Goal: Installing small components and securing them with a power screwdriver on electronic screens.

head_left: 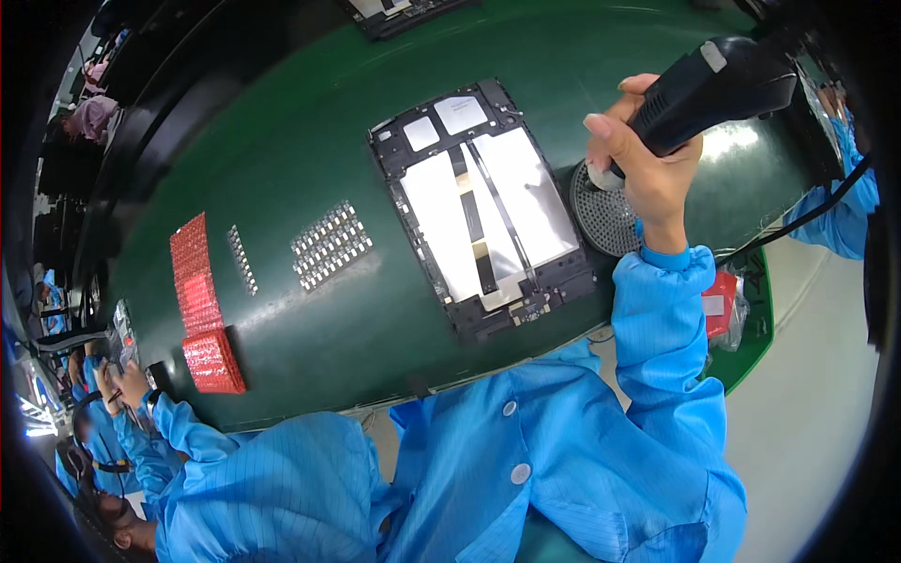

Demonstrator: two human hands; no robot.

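- The right hand (648, 155) is closed around the grip of a black power tool (718, 84), held above the right part of the green belt (282, 141).
- A black cable (798, 220) runs from the tool away to the right.
- Just below that hand lies a round perforated disc (601, 220), touching the belt and just beside the right edge of the device.
- The opened flat device (483, 206) lies in the middle of the belt, tilted, with pale panels inside a black frame.
- The left hand is not in view; only the blue sleeve (272, 488) shows at the near left, so I cannot tell its state.
- Left of the device sit a grey patch of small parts (330, 244), a thin strip of parts (242, 259) and red sheets (202, 300) toward the near left.
- A red packet (721, 305) lies at the near right edge.
- Another person's hand (127, 380) works at the far left.
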